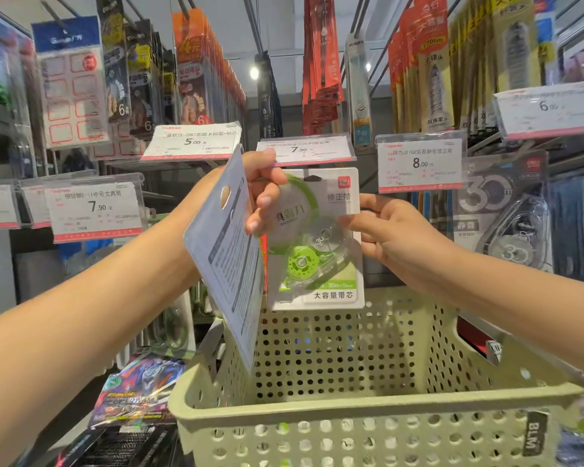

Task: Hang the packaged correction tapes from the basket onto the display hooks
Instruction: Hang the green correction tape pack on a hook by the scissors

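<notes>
green correction tape pack (pixel 316 237) upright (front outward) above beige basket (pixel 351 409)

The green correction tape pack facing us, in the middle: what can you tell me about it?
The green correction tape pack is a white card under a clear plastic blister, showing a green-and-clear tape dispenser. It has a red logo at the top right corner and a hang slot at the top. It hangs upright, front facing us, below the 7.90 price tag and above the basket. The right hand pinches its right edge; fingers of the left hand overlap its upper left.
</notes>
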